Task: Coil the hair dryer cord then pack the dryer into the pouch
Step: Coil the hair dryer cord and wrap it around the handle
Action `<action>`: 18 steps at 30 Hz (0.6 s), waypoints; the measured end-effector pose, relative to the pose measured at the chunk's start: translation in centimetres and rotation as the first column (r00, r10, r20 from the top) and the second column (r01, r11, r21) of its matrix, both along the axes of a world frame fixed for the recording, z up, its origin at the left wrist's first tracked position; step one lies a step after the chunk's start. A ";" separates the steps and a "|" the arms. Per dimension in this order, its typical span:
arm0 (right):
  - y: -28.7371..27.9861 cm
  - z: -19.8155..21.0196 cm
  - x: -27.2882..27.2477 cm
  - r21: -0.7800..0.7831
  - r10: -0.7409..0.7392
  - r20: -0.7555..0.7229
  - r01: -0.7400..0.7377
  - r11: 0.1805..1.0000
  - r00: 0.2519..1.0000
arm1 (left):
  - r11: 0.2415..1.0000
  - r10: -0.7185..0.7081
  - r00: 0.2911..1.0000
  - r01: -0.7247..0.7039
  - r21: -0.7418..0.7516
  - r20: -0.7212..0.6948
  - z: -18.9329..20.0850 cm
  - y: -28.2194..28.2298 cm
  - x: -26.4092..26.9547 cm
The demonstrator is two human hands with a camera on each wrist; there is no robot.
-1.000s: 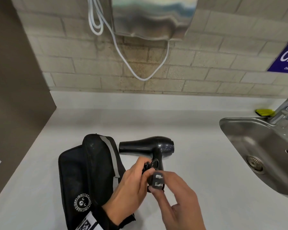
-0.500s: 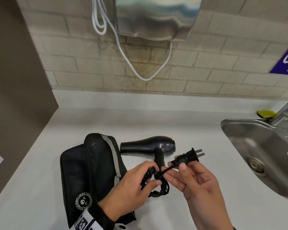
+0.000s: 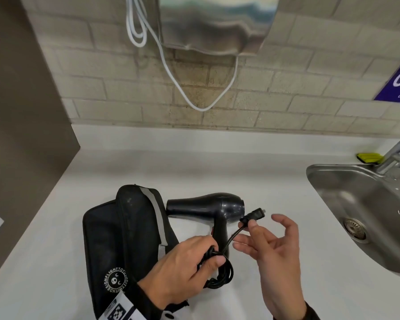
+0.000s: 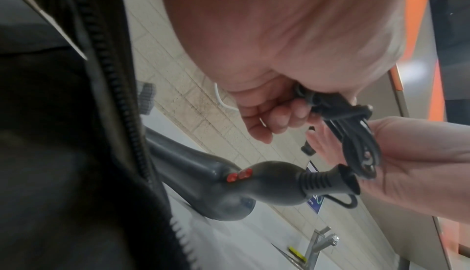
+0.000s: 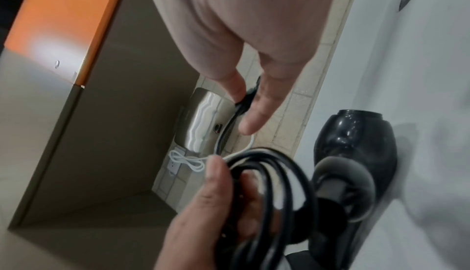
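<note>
A black hair dryer (image 3: 206, 207) lies on the white counter, nozzle pointing left toward the open black pouch (image 3: 125, 239) beside it. My left hand (image 3: 209, 258) grips the coiled black cord (image 3: 221, 274) just below the dryer's handle (image 4: 267, 184). My right hand (image 3: 248, 225) pinches the plug (image 3: 252, 214) between thumb and forefinger, its other fingers spread. A short stretch of cord runs from plug to coil. In the right wrist view the cord loops (image 5: 269, 184) sit in my left hand (image 5: 216, 204), in front of the dryer (image 5: 356, 153).
A steel sink (image 3: 328, 188) with a faucet (image 3: 397, 153) and a yellow-green sponge (image 3: 368, 157) sits at the right. A wall hand dryer (image 3: 217, 24) with a hanging white cable (image 3: 169, 70) is above the counter. A brown partition (image 3: 21, 112) bounds the left.
My right hand has drawn the plug out from the coil, up and to the right, and spread its other fingers. My left hand keeps hold of the coil.
</note>
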State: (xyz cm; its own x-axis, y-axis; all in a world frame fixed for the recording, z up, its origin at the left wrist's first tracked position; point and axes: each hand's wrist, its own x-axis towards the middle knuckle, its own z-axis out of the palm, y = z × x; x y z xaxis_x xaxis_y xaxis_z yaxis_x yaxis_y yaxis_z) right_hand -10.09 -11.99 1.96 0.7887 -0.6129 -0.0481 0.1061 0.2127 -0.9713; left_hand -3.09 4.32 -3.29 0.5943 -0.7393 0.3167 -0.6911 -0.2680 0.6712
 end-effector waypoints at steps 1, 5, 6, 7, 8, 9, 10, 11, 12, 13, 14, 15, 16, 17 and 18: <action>0.0 -0.3 0.0 -0.067 0.031 -0.009 -0.032 0.997 0.999 | 1.000 -0.001 0.999 0.001 0.002 0.032 -0.1 0.0 0.0; -0.5 -1.8 0.5 -0.377 0.172 -0.106 -0.200 0.904 0.979 | 1.000 -0.022 0.987 0.023 -0.002 0.158 -0.2 -0.2 -0.2; -0.6 -2.0 0.6 -0.451 0.202 -0.147 -0.247 0.858 0.968 | 1.000 -0.027 0.986 0.029 -0.010 0.167 -0.2 -0.2 -0.2; -0.7 -2.4 0.7 -0.518 0.220 -0.186 -0.286 0.806 0.958 | 0.999 -0.028 0.985 0.032 -0.019 0.172 -0.3 -0.2 -0.2; -0.8 -2.6 0.8 -0.578 0.224 -0.214 -0.308 0.756 0.951 | 0.999 -0.028 0.984 0.033 -0.026 0.175 -0.3 -0.3 -0.1; -0.9 -2.9 0.8 -0.638 0.211 -0.231 -0.312 0.704 0.950 | 0.999 -0.027 0.983 0.033 -0.033 0.180 -0.3 -0.2 -0.1; -1.1 -3.2 0.8 -0.698 0.190 -0.243 -0.308 0.647 0.951 | 0.999 -0.023 0.981 0.032 -0.041 0.191 -0.2 -0.2 0.0; -1.2 -3.4 0.7 -0.753 0.170 -0.251 -0.302 0.584 0.953 | 0.998 -0.018 0.979 0.029 -0.047 0.204 -0.2 -0.1 0.0; -1.3 -3.6 0.7 -0.791 0.155 -0.245 -0.290 0.538 0.957 | 0.998 -0.013 0.976 0.024 -0.050 0.217 -0.2 -0.1 0.0; -1.3 -3.6 0.6 -0.801 0.150 -0.232 -0.276 0.532 0.961 | 0.999 -0.006 0.973 0.018 -0.051 0.229 -0.2 -0.1 0.0; -1.3 -3.6 0.6 -0.778 0.164 -0.219 -0.274 0.566 0.962 | 0.999 0.002 0.971 0.010 -0.050 0.238 -0.3 0.0 0.0; -1.2 -3.6 0.6 -0.731 0.190 -0.208 -0.282 0.621 0.959 | 0.999 0.011 0.969 0.001 -0.048 0.246 -0.3 0.0 0.0; -1.1 -3.4 0.6 -0.673 0.225 -0.201 -0.301 0.676 0.954 | 0.999 0.021 0.967 -0.010 -0.047 0.256 -0.4 -0.1 0.0; -1.0 -3.2 0.5 -0.619 0.259 -0.196 -0.324 0.715 0.946 | 0.999 0.032 0.963 -0.020 -0.049 0.269 -0.4 -0.1 0.1; -0.9 -2.9 0.5 -0.583 0.291 -0.192 -0.347 0.735 0.937 | 0.998 0.041 0.958 -0.027 -0.055 0.285 -0.4 -0.1 0.1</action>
State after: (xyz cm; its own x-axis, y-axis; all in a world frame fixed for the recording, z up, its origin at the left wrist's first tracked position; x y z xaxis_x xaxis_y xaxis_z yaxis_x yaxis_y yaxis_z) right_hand -9.63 -12.86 -0.96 0.9535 -0.2502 0.1680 0.0536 -0.4078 -0.9115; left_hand -2.96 4.26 -3.71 0.4981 -0.6991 0.5131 -0.8471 -0.2657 0.4603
